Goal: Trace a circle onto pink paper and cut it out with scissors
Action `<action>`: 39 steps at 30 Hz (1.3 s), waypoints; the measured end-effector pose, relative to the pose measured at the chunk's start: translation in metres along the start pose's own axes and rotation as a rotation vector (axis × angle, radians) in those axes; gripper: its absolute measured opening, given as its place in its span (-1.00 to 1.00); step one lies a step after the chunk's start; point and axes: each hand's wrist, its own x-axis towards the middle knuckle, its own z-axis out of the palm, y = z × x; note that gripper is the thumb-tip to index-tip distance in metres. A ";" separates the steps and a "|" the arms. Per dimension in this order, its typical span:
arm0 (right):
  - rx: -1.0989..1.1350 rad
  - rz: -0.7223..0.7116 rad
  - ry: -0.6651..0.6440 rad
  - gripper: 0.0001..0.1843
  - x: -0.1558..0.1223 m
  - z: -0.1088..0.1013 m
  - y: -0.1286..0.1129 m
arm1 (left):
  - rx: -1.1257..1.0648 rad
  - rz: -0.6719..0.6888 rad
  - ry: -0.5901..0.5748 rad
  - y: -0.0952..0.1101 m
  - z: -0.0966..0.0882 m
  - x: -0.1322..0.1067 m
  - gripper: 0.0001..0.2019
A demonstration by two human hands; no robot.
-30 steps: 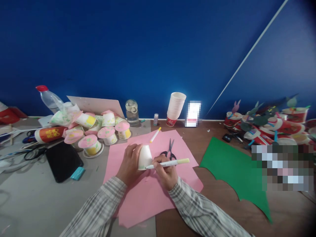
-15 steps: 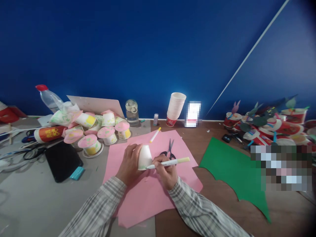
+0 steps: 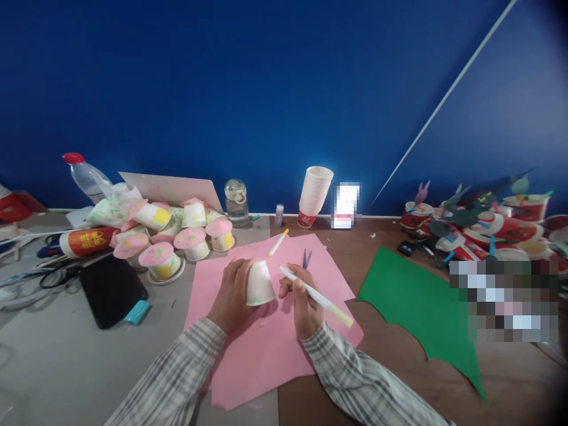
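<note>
My left hand [image 3: 232, 294] grips a white paper cup [image 3: 261, 285] from its left side. The cup is upside down, with small green strokes along its lower rim. A marker pen [image 3: 317, 296] with a white barrel and pale yellow end is held in my right hand [image 3: 306, 302], its tip up and apart from the cup. Beneath both hands lies pink paper [image 3: 248, 367]. Scissors [image 3: 307, 258] rest on it, their handles hidden behind my right hand. A second marker with yellow ends [image 3: 278, 243] lies beyond the cup.
Decorated cups with pink brims [image 3: 191, 239] cluster at the left, near a black tablet-like slab [image 3: 110, 293]. A tilted cup stack [image 3: 315, 195] and a glass jar [image 3: 237, 204] stand along the wall. Green paper [image 3: 417, 299] and red cup crafts [image 3: 497, 228] are at the right.
My right hand has drawn the marker away from the cup's lower rim and turned its tip upward. The cup has turned slightly in my left hand.
</note>
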 end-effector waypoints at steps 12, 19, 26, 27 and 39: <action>0.027 -0.046 -0.103 -0.71 -0.002 0.002 0.003 | -0.028 -0.010 -0.008 -0.001 0.001 -0.001 -0.20; -0.017 -0.025 -0.096 -0.77 -0.004 0.003 0.005 | -0.015 -0.001 -0.004 -0.002 0.002 -0.001 -0.19; -0.036 -0.021 -0.102 -0.77 -0.004 0.002 0.005 | -0.015 0.006 -0.009 -0.003 0.002 -0.001 -0.20; -0.038 -0.022 -0.102 -0.77 -0.004 0.002 0.005 | -0.015 0.006 -0.010 -0.003 0.002 -0.001 -0.21; -0.004 0.005 -0.093 -0.78 -0.006 0.003 0.010 | -0.005 0.003 -0.014 -0.002 0.002 0.000 -0.20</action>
